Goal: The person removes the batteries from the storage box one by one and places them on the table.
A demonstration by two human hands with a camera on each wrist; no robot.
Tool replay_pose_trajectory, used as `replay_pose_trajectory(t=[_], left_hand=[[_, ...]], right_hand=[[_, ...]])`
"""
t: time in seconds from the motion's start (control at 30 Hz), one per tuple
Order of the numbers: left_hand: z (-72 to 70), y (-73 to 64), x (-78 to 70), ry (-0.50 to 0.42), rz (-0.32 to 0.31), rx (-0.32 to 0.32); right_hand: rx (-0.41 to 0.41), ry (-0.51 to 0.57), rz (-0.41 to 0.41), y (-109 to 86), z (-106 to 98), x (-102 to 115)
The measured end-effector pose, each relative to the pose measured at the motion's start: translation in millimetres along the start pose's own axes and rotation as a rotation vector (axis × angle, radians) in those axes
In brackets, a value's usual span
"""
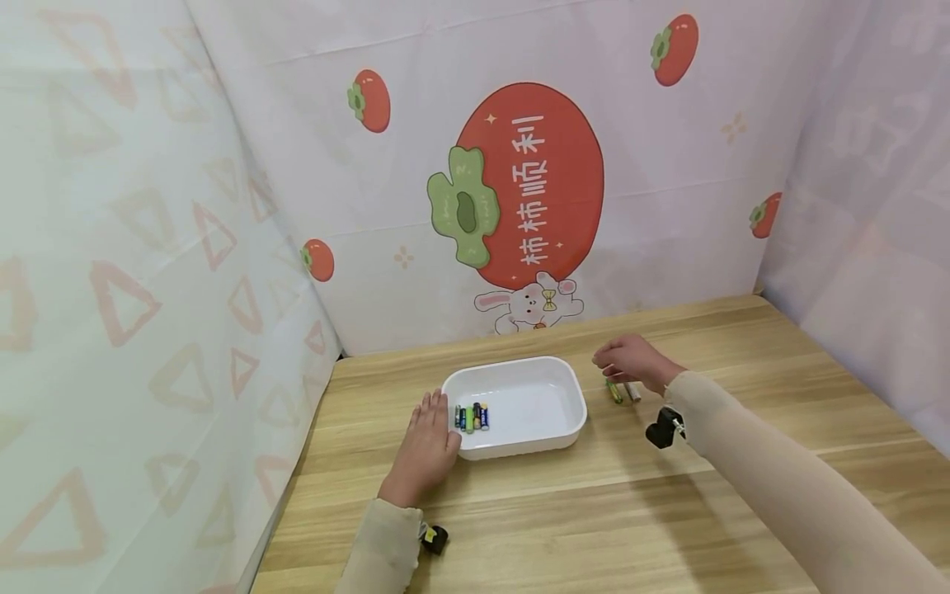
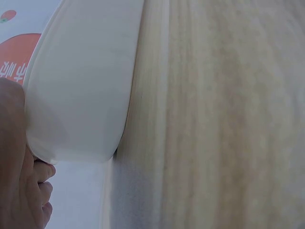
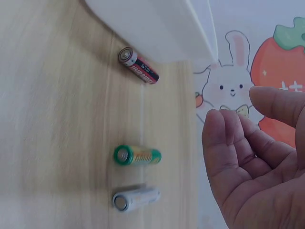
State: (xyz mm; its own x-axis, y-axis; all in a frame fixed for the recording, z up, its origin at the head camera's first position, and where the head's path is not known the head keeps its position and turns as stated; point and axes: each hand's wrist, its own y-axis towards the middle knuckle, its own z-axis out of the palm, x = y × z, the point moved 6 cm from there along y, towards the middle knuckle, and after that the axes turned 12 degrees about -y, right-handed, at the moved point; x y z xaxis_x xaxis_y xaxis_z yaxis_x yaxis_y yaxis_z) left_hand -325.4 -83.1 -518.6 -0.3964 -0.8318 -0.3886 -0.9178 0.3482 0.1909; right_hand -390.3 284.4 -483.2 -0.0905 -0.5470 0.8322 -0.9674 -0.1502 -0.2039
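One left hand [image 1: 425,445], nearest the left edge of the bench [image 1: 512,520], lies with straight fingers along the left end of a white tray [image 1: 530,404]; light, even pressure there should steady the tray without tipping it. Inside, close to that end, a row of batteries [image 1: 470,419], five by my count, lies side by side. The tray stands toward the bench's far edge. Off its right end, a black-and-red battery [image 3: 138,66] lies on the bench, plain only in the right wrist view; farther right come a green battery [image 1: 614,391] and a pale battery [image 1: 632,392], near each other but apart. Above these is the right hand [image 1: 634,361], well apart from the left, its fingers loosely bent, thumb clear of the fingertips, nothing between. For a clean pickup, I would bring thumb and fingertips to opposite sides of one battery near its middle and close gently, since a one-sided touch would probably roll it. The green and pale pair calls for narrow finger placement, so neither knocks the other; lifting straight up first should clear the tray.
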Motion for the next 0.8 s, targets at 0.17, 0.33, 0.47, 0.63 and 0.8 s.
replay_pose_trajectory(t=[0.17, 0.33, 0.47, 0.63, 0.8], left_hand=[[1.4, -0.1, 0.2, -0.017, 0.0, 0.005], [1.3, 1.7, 1.0, -0.015, -0.013, -0.001], [-0.4, 2.4, 0.7, -0.018, -0.023, 0.004], [0.1, 2.2, 1.0, -0.013, -0.017, 0.004], [-0.1, 2.0, 1.4, -0.017, -0.013, -0.004]], right_hand=[[0.021, 0.022, 0.015, 6.2, 10, 9], [0.039, 0.034, 0.009, 14.8, 23, 21], [0.057, 0.03, 0.03, 19.8, 34, 30], [0.083, 0.021, 0.034, 22.4, 50, 40], [0.091, 0.009, 0.021, 25.0, 63, 49]])
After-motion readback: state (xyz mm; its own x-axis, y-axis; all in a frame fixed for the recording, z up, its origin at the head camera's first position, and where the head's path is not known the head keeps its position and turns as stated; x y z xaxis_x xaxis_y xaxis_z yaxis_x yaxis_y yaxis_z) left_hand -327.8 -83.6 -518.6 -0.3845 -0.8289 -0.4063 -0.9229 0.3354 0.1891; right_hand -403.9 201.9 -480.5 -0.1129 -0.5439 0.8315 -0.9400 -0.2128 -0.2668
